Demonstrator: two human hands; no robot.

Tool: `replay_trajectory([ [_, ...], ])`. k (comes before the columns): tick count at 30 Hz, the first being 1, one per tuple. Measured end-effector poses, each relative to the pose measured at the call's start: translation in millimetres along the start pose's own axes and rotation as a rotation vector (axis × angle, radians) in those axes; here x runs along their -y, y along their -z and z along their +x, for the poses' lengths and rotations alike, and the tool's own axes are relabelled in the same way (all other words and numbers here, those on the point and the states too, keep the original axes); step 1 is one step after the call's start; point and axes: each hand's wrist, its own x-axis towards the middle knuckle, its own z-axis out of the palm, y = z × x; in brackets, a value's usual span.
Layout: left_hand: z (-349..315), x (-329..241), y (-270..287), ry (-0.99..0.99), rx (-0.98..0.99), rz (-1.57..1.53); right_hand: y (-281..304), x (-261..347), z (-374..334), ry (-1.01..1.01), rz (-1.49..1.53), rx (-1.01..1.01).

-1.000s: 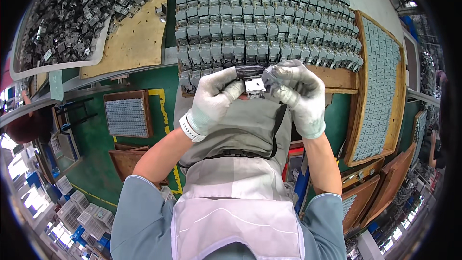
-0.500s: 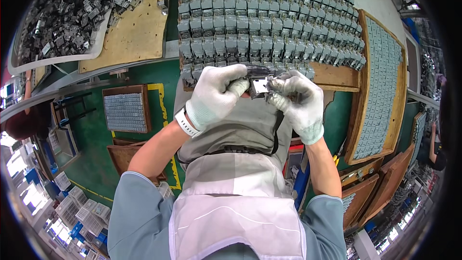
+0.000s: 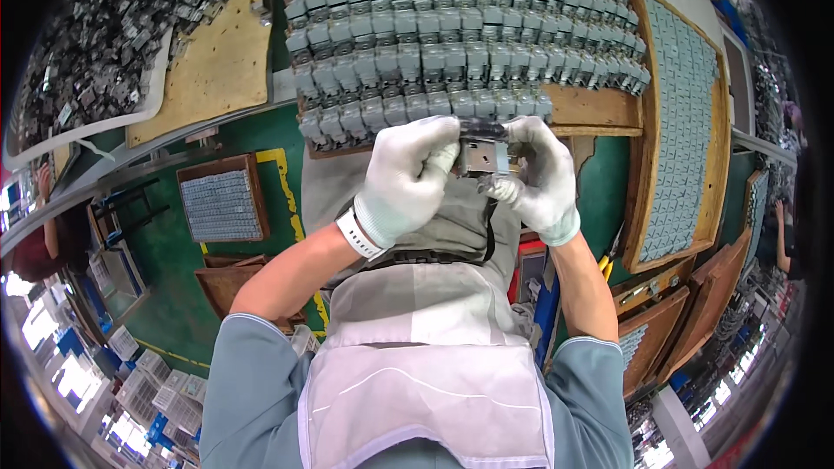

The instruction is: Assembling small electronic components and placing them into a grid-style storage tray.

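Between my two white-gloved hands is a small boxy part point(image 3: 483, 157) with a shiny metal face and dark edges. My left hand point(image 3: 413, 172) grips its left side, the fingers curled and the thumb pressed against it. On the other side, my right hand point(image 3: 546, 175) pinches the part between thumb and forefinger; the glove's fingertips are stained dark. Just beyond my hands, rows of similar grey block-shaped parts point(image 3: 443, 61) stand close together on a wooden tray point(image 3: 593, 110).
To the right lies a wooden-framed tray point(image 3: 632, 217) of grey pieces. A heap of loose metal parts point(image 3: 95, 43) fills the far left, beside a tan board point(image 3: 208, 65). Another filled tray point(image 3: 221, 200) rests on the green floor. People are at both side edges.
The part has turned, so its metal face shows more fully. My right hand has shifted slightly left and up around it. The view has swung a little, moving the rows leftward.
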Motion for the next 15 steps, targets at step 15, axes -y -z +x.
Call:
replay_trajectory([
  [15,20,2,0,-0.075,0.091,0.243,52,4,6,0.213,-0.545,-0.551],
])
